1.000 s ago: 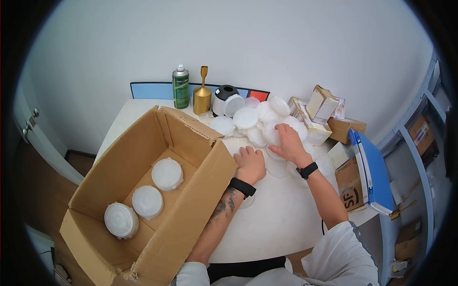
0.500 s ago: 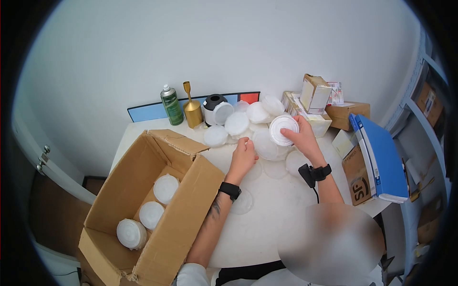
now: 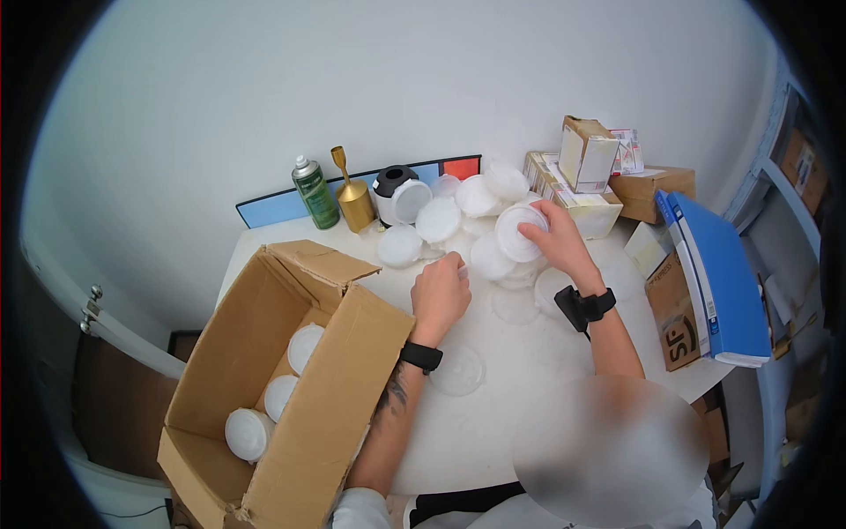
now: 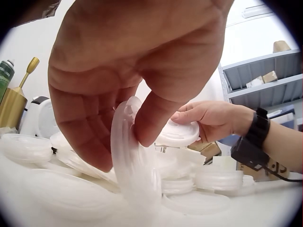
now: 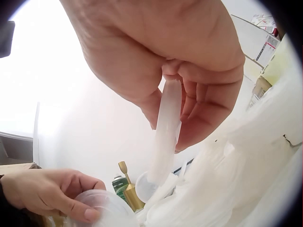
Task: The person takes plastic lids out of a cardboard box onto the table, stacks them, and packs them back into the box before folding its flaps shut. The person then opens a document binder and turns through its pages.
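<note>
My left hand (image 3: 441, 295), over the table by the box, pinches a translucent plastic lid (image 4: 135, 161) between thumb and fingers; the lid stands on edge in the left wrist view. From the head, that lid is mostly hidden behind the hand. My right hand (image 3: 566, 242) grips another round white plastic lid (image 3: 518, 234) by its edge, thumb on its face, above the pile. Several similar lids (image 3: 438, 219) lie heaped at the back of the table. One clear lid (image 3: 460, 370) lies flat beside the left wrist.
An open cardboard box (image 3: 348, 370) stands at the left with white lid stacks (image 3: 248, 435) inside. Behind the pile are a spray can (image 3: 315, 194), a gold candlestick (image 3: 356, 207) and a black-and-white object (image 3: 394, 185). Small cartons (image 3: 586, 159) and a blue binder (image 3: 718, 282) stand right.
My right hand has come up out of the pile with a lid. My left hand has gone from resting with spread fingers to pinching a lid. The head view has shifted slightly.
</note>
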A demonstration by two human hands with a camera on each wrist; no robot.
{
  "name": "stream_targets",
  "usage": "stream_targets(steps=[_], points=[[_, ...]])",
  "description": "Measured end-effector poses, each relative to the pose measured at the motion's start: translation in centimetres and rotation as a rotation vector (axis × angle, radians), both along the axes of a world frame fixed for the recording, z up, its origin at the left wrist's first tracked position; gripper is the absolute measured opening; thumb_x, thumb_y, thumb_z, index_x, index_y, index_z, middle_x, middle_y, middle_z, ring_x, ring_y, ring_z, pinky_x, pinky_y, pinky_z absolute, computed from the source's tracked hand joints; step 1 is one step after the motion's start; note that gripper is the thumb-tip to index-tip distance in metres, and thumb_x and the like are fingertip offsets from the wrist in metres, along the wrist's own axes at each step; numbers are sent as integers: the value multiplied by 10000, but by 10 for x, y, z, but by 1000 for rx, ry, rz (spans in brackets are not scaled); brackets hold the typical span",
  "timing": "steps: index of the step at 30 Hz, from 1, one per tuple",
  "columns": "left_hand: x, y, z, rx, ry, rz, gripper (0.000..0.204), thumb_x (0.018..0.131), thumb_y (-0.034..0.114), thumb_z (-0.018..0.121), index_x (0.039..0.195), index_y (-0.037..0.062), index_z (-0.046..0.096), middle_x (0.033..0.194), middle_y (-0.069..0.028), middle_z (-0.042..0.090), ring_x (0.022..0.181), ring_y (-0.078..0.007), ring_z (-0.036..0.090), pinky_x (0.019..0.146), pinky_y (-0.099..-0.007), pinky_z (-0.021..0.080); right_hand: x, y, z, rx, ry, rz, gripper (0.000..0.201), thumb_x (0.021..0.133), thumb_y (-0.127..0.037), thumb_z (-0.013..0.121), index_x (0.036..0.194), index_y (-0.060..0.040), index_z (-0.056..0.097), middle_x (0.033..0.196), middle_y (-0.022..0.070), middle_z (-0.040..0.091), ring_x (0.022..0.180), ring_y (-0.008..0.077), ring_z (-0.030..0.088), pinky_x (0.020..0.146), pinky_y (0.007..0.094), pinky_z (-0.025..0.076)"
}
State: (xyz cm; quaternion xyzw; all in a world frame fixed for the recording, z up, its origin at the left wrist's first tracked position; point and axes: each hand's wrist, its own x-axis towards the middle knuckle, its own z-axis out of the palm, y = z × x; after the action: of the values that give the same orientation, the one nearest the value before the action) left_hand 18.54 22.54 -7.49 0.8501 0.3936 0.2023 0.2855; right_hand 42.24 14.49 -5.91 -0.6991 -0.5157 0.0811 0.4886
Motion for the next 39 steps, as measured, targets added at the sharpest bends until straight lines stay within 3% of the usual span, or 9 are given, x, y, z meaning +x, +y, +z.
stream_targets(steps=[5,8,11,18,20,27,31,34,39], points=[[-5,-16,18,336,-63,-6,233,831,71,714,1063,65,690,1023,-163,715,1037,-389,695,841,-489,538,-23,7,-7,-56,-128,138,428,898,-213,788,1255,-7,674,1189,175,735,1163,354,682,953,429,555],[-20,-26,8,462,374,-216,215,862,140,741,1064,80,701,1024,-152,710,1065,-367,695,878,-482,534,-40,11,-24,-327,-437,19,470,864,-240,827,1264,-39,682,1273,156,702,1360,345,540,986,470,548],[-21,-24,7,234,467,-391,302,876,261,792,1083,64,694,1140,-161,699,1095,-382,687,899,-518,538,-47,10,-26,-215,-446,66,448,848,-197,835,1232,-37,669,1222,163,707,1324,364,558,970,481,548],[3,-1,-29,167,74,-95,657,883,368,827,1335,-33,569,1133,-247,713,1016,-386,720,877,-480,561,-54,5,-17,-79,-487,254,497,842,-136,826,1254,-24,573,1120,185,700,1143,381,627,903,476,551],[4,-4,-22,253,-66,-96,661,897,367,823,1340,-44,556,1071,-252,722,964,-358,734,848,-477,569,-61,0,5,-196,-57,287,512,843,-125,818,1267,-18,553,1069,159,690,1026,319,667,880,429,547],[11,6,-8,-413,-349,-267,560,926,185,785,1370,-26,516,1191,-174,679,986,-227,713,764,-352,610,-27,-7,23,-148,399,445,479,914,-127,804,1298,-3,546,1092,66,656,1028,129,656,908,300,546],[14,-4,3,-735,-571,-275,606,965,73,703,1498,27,417,1375,-117,605,1119,-217,694,851,-365,664,-2,24,45,-48,102,97,511,883,-152,830,1296,0,571,1148,115,675,1023,217,680,939,345,554],[11,-10,6,-856,-636,-241,743,977,27,657,1606,70,265,1449,-141,546,1184,-247,677,841,-389,676,33,72,22,184,-795,-122,617,824,-188,837,1348,-22,556,1192,211,670,1046,445,677,910,514,566],[5,-6,15,-1071,-788,-263,805,992,-37,577,1661,147,169,1539,-154,452,1278,-297,618,884,-464,663,49,97,27,-262,-825,-72,557,868,-188,770,1351,-13,555,1178,249,689,1073,453,679,913,522,568]])
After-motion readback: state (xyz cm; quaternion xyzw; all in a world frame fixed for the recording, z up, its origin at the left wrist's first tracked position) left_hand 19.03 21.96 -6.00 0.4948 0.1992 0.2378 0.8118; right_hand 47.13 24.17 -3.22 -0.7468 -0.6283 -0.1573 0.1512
